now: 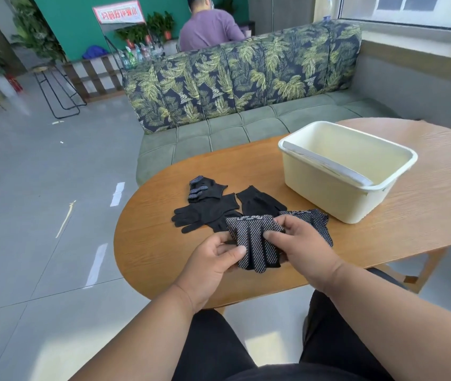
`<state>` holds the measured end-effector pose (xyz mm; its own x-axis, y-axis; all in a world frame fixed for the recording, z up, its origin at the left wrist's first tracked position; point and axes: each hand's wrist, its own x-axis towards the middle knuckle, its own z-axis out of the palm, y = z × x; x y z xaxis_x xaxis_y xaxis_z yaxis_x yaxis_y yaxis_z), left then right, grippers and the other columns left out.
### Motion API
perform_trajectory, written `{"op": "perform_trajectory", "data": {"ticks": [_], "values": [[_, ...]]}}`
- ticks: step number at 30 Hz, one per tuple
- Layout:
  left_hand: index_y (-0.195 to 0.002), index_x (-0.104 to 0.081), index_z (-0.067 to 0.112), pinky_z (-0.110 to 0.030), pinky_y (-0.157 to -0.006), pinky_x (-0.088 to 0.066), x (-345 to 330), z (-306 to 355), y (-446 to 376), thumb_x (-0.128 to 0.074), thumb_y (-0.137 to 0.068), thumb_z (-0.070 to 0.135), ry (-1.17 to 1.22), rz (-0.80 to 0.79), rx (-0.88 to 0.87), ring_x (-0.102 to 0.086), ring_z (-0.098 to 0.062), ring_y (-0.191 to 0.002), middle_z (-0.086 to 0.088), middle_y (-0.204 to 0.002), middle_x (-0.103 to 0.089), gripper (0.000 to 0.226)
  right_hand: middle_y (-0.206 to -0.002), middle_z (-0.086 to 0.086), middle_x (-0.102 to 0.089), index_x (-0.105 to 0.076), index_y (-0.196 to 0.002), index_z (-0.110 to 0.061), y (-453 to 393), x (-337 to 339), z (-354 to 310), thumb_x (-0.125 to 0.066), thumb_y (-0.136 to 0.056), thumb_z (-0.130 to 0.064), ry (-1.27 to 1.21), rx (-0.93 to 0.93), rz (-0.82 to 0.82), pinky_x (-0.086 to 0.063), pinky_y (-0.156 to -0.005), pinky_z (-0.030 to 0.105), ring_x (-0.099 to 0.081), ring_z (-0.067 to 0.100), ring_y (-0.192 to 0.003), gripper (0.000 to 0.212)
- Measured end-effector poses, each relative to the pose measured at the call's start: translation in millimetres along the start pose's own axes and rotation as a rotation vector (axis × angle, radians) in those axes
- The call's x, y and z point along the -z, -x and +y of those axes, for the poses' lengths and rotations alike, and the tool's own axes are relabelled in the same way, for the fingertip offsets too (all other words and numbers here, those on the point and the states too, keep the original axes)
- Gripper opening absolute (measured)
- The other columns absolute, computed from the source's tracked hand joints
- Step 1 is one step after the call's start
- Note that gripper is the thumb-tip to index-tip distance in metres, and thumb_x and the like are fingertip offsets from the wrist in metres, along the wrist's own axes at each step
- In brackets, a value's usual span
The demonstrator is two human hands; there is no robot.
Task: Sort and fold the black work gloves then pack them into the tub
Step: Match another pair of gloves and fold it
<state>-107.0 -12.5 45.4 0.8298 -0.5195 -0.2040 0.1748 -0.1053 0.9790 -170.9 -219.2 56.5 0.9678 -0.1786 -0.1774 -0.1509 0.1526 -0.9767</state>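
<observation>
Near the front edge of the oval wooden worktop [425, 204], the left hand [213, 264] pinches the fingertip end of a black knitted work glove with white grip dots [254, 237], while the right hand [298, 240] grips its right side, thumb on top. The glove looks light, limp and non-slip thanks to the dots; it should fold best held at cuff and fingertips. More loose black gloves [207, 213] lie just behind it, toward the left edge. The cream rectangular plastic tub [326, 188], seemingly empty, sits toward the far right.
</observation>
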Motion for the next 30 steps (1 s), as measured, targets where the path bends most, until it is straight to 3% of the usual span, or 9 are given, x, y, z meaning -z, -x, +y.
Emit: {"op": "perform_trajectory", "data": {"ticks": [2, 6, 7, 9, 11, 14, 18, 25, 30], "values": [[-0.134, -0.061, 0.018, -0.039, -0.102, -0.056, -7, 2, -6, -0.071, -0.099, 0.022, 0.009, 0.006, 0.022, -0.073, -0.023, -0.112, -0.008, -0.116, -0.078, 0.037, -0.102, 0.016, -0.077, -0.065, -0.110, -0.009, -5, 17, -2, -0.065, -0.100, -0.015, -0.017, -0.011, 0.034, -0.058, -0.069, 0.039, -0.072, 0.030, -0.087, 0.012], [-0.127, -0.066, 0.022, -0.033, -0.098, -0.058, -11, -3, -20, -0.065, -0.102, 0.027, -0.021, 0.091, 0.070, -0.074, -0.018, -0.109, -0.002, -0.110, -0.080, 0.025, -0.100, 0.026, -0.071, -0.065, -0.110, -0.005, -13, 53, -6, -0.066, -0.098, -0.013, -0.104, -0.060, 0.085, -0.053, -0.094, 0.062, -0.066, 0.038, -0.090, 0.014], [-0.125, -0.067, 0.023, -0.034, -0.099, -0.058, -9, -7, -24, -0.065, -0.103, 0.028, -0.041, 0.121, 0.093, -0.074, -0.018, -0.109, 0.000, -0.108, -0.080, 0.023, -0.098, 0.025, -0.070, -0.065, -0.108, -0.005, -15, 61, -7, -0.066, -0.099, -0.012, -0.116, -0.067, 0.100, -0.056, -0.092, 0.061, -0.067, 0.036, -0.088, 0.012], [-0.121, -0.069, 0.024, -0.037, -0.101, -0.057, -3, -18, -31, -0.063, -0.103, 0.030, -0.060, 0.172, 0.146, -0.073, -0.018, -0.109, 0.001, -0.106, -0.080, 0.020, -0.096, 0.021, -0.071, -0.065, -0.112, -0.004, -18, 76, -10, -0.066, -0.098, -0.013, -0.113, -0.090, 0.129, -0.064, -0.075, 0.044, -0.071, 0.030, -0.077, 0.016], [-0.121, -0.070, 0.022, -0.036, -0.100, -0.057, 3, -29, -34, -0.062, -0.104, 0.030, -0.052, 0.205, 0.190, -0.073, -0.019, -0.107, -0.001, -0.106, -0.080, 0.020, -0.094, 0.019, -0.070, -0.066, -0.112, -0.004, -22, 88, -11, -0.067, -0.097, -0.014, -0.087, -0.112, 0.159, -0.061, -0.059, 0.031, -0.067, 0.024, -0.070, 0.018], [-0.126, -0.066, 0.019, -0.035, -0.092, -0.059, 13, -41, -37, -0.060, -0.105, 0.026, -0.035, 0.236, 0.201, -0.075, -0.020, -0.102, -0.007, -0.107, -0.080, 0.022, -0.085, 0.016, -0.062, -0.068, -0.098, -0.011, -25, 98, -9, -0.069, -0.096, -0.015, -0.033, -0.141, 0.194, -0.054, -0.049, 0.024, -0.057, 0.020, -0.063, 0.004], [-0.124, -0.067, 0.018, -0.033, -0.088, -0.060, 17, -46, -36, -0.059, -0.105, 0.022, -0.043, 0.238, 0.185, -0.077, -0.019, -0.099, -0.007, -0.106, -0.079, 0.021, -0.072, 0.007, -0.059, -0.068, -0.093, -0.014, -27, 103, -3, -0.070, -0.096, -0.017, 0.031, -0.181, 0.221, -0.050, -0.046, 0.021, -0.053, 0.014, -0.055, 0.005], [-0.120, -0.068, 0.021, -0.030, -0.090, -0.061, 13, -47, -33, -0.059, -0.104, 0.019, -0.148, 0.220, 0.137, -0.076, -0.014, -0.098, -0.001, -0.105, -0.079, 0.019, -0.079, 0.012, -0.064, -0.070, -0.107, -0.004, -29, 101, 5, -0.071, -0.095, -0.019, 0.136, -0.184, 0.300, -0.052, -0.051, 0.025, -0.056, 0.019, -0.062, 0.019], [-0.120, -0.068, 0.020, -0.028, -0.088, -0.060, 12, -46, -30, -0.058, -0.104, 0.019, -0.154, 0.222, 0.128, -0.076, -0.012, -0.097, -0.001, -0.104, -0.079, 0.019, -0.073, -0.002, -0.066, -0.067, -0.109, -0.025, -22, 93, 0, -0.080, -0.088, -0.030, 0.405, -0.081, 0.487, -0.043, -0.053, 0.022, -0.059, 0.008, -0.054, 0.025]]}}
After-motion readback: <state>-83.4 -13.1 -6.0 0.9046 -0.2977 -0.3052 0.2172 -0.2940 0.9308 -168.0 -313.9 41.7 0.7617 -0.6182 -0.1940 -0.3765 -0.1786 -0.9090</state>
